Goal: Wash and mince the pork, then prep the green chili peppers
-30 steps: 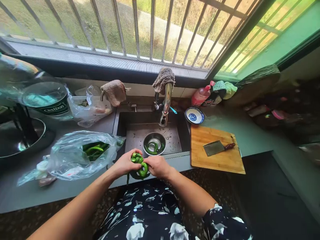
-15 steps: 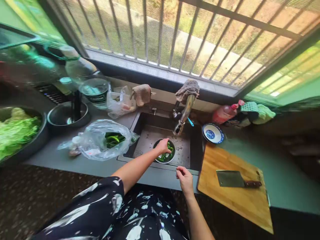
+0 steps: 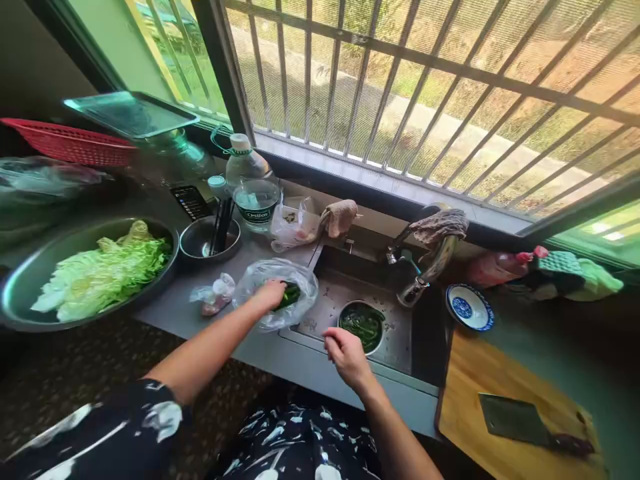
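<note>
My left hand [image 3: 271, 294] reaches into the mouth of a clear plastic bag [image 3: 303, 308], against the green peppers [image 3: 289, 295] inside. Its fingertips are hidden among the peppers, so their grip does not show. My right hand [image 3: 346, 353] hovers over the sink's front edge, fingers curled together; whatever they may hold is hidden. Just beyond it, a round metal bowl [image 3: 382, 333] stands in the sink [image 3: 327, 293], with green peppers [image 3: 361, 323] lying in it, seemingly in water.
A faucet [image 3: 414, 290] draped with a cloth overhangs the sink. On the right, a cleaver [image 3: 515, 419] lies on a wooden cutting board [image 3: 465, 373], near a blue-and-white bowl [image 3: 483, 313]. Leafy greens fill a large basin [image 3: 20, 313] at left, beside a water bottle [image 3: 255, 197].
My left hand has left the bowl in the sink and moved left into the bag of peppers. My right hand stays closed near the sink edge. The view has swung left.
</note>
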Demonstrator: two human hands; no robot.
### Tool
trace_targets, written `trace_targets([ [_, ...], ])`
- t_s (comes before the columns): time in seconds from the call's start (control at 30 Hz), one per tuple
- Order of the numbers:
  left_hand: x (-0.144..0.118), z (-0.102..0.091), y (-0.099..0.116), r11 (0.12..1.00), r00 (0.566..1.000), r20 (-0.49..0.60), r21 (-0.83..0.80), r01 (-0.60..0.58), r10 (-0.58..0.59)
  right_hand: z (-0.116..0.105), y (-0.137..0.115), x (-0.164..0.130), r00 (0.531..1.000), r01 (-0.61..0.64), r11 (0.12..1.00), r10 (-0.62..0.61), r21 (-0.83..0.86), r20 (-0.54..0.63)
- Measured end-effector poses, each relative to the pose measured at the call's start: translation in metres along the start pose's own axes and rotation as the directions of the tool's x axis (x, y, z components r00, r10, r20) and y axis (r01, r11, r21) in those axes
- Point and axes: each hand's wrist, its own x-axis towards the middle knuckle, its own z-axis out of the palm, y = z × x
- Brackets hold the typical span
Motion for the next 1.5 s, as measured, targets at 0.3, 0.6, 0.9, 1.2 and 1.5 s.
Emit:
trace_targets([
  [0.3,-0.03,-0.019,-0.049,0.97,0.976,-0.136,-0.153,-0.19,0.17,0.106,-0.077,0.087,0.955,0.286,0.835,-0.29,-0.471,0.065],
  [0.6,-0.043,-0.046,-0.093,0.459,0.998,-0.054,-0.887,-0.057,0.02,0.126,-0.054,0.124,0.945,-0.316,0.926,0.326,0.207,-0.016],
  [0.9,-0.056,-0.052,-0.071,0.601,0.983,-0.166,-0.778,-0.181,0.08,0.121,-0.06,0.113,0.935,-0.335,0.775,0.344,0.536,0.087],
  [1.2,-0.07,-0.045,-0.031,0.512,0.969,-0.18,-0.824,-0.243,0.17,0.107,-0.058,0.098,0.953,-0.218,0.826,0.295,0.519,-0.069],
  [1.5,-0.073,-0.04,-0.027,0.287,0.982,-0.172,-0.939,-0.189,0.083,0.102,-0.061,0.095,0.95,-0.187,0.738,0.303,0.648,-0.071],
])
